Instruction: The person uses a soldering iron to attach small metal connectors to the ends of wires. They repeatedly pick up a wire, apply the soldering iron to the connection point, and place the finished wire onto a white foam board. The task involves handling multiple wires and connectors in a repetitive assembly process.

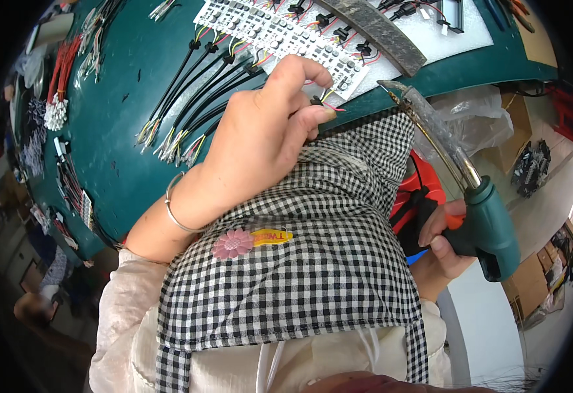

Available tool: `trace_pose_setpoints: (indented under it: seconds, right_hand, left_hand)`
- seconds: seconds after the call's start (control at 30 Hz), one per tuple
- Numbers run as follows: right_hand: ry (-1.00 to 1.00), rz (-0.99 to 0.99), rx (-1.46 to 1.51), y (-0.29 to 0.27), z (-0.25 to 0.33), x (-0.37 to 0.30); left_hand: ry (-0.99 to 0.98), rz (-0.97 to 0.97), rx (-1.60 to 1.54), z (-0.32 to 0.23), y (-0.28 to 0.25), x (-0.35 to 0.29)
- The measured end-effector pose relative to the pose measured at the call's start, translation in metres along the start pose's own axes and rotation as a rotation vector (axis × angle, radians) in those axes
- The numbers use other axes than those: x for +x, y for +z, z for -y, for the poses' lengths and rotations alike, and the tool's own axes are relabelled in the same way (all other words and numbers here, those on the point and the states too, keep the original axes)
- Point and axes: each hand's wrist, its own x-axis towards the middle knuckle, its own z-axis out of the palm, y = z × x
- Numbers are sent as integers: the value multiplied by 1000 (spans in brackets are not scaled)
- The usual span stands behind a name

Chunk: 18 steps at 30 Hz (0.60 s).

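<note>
My left hand is closed at the near edge of a white circuit board panel. Its thumb and curled fingers pinch a black cable, whose thin pink and yellow wire ends stick out by the thumb tip; the rest of it is hidden by the hand. At the right, my right hand is wrapped around the handle of a green soldering gun. The gun's long metal barrel points up and away, its tip close to the board's right end but apart from it. Several black cables trail from the panel's left side.
A dark metal bar lies across the panel on a white foam sheet. Red wire bundles and other harnesses lie on the green tabletop. Beyond its right edge are a plastic bag and a red stool.
</note>
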Motion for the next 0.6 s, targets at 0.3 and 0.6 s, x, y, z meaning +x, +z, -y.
trace_pose_setpoints:
  seconds: [0.3,0.6]
  right_hand:
    - [42,-10,63,0,0,-2]
    - [-17,77,-41,-11,-5,-6]
  left_hand:
    - [61,-57,105,-2,5,0]
    - [201,-313,336,5,26,3]
